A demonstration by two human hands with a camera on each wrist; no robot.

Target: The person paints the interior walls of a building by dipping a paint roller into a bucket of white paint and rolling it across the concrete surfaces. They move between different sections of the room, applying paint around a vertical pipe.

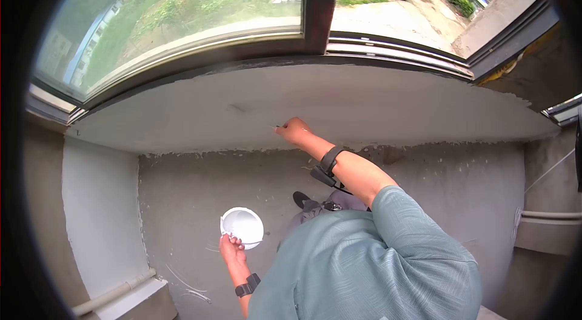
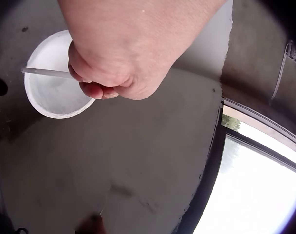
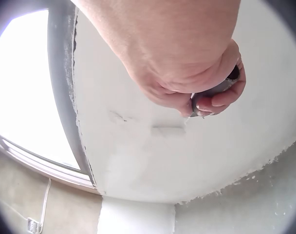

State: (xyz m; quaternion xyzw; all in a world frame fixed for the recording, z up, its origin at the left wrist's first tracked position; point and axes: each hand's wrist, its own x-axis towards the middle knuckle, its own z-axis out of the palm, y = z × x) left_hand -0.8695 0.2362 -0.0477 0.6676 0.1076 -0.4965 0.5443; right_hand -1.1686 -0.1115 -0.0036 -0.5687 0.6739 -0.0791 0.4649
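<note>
A white bucket (image 1: 241, 209) hangs low at the left, over the grey floor. My left hand (image 1: 231, 250) grips its pale bail handle (image 2: 46, 72), fingers curled round it. In the left wrist view, whitish material coats the inside of the bucket. My right hand (image 1: 296, 131) holds a putty knife by its dark handle (image 3: 217, 91), close against the white-coated wall (image 3: 138, 161) under the window. Most of the blade is hidden by the fingers. A faint dark smudge (image 1: 237, 108) marks the wall, left of the right hand.
Above the coated surface runs a dark-framed window (image 1: 315, 11), its right section showing a parked van outside. Rough coating edges (image 1: 182, 151) border bare grey concrete. Pipes (image 1: 548, 215) run along the side walls at both ends. My shoe (image 1: 299, 199) stands on the floor near the bucket.
</note>
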